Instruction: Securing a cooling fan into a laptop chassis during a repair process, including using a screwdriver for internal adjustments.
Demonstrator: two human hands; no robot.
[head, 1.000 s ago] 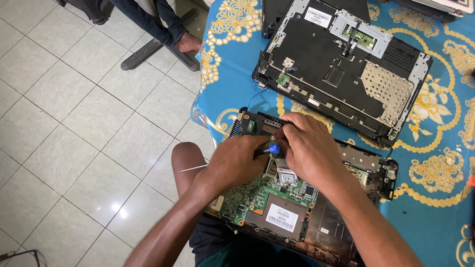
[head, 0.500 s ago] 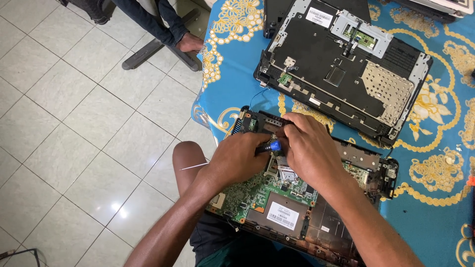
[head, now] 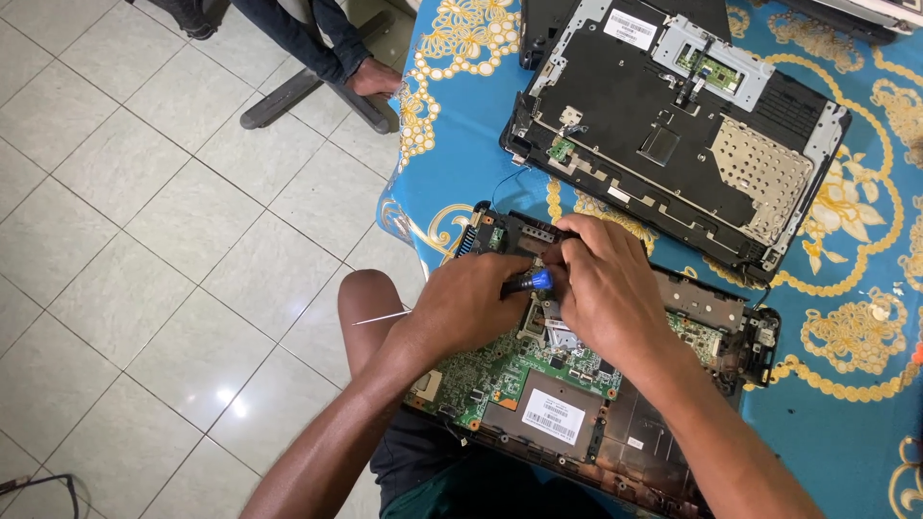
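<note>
hands barely shifted | fingers of both hands [head: 538,298] clamped on screwdriver [head: 532,282] | blue tablecloth [head: 846,423] | tiled floor [head: 144,240]

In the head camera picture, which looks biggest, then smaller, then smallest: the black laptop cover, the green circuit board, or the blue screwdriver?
1. Black laptop cover, biggest.
2. Green circuit board, smaller, though hands hide part of it.
3. Blue screwdriver, smallest; only a bit shows between the hands.

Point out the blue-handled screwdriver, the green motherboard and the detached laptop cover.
blue-handled screwdriver [head: 535,281], head view, on the blue handle between the hands.
green motherboard [head: 486,370], head view, on bare green board below the left hand.
detached laptop cover [head: 635,125], head view, on its black inner panel.
</note>
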